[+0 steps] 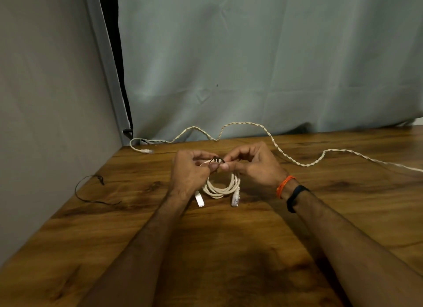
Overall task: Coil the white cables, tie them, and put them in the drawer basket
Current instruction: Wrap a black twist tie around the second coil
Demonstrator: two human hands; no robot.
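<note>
Both forearms reach in from the near edge and converge mid-desk, wrists slightly raised, palms turned toward each other. Left hand (190,169) and right hand (254,164) meet fingertip to fingertip over the far side of the coiled white cable (223,184).

Coil sits on the wooden desk (229,249), centre of view, just near of the hands. Its two plugs point toward the near edge: one (199,199) under the left wrist, the other (235,198) to the right of it.

Fingers of both hands are pinched closed on a thin black tie (217,159) that arcs over the top of the coil. Left thumb and forefinger hold one end, right thumb and forefinger the other. Whether the tie is already threaded around the strands is hard to tell, since the fingers cover that spot.

Right wrist carries an orange thread band (285,185) and a black band (296,198).

A second white cable (286,156), uncoiled, snakes along the far edge of the desk from the far left corner out to the right. A spare black tie (89,190) lies loose on the desk at left, well apart from the hands. Grey curtain (251,66) hangs behind.
</note>
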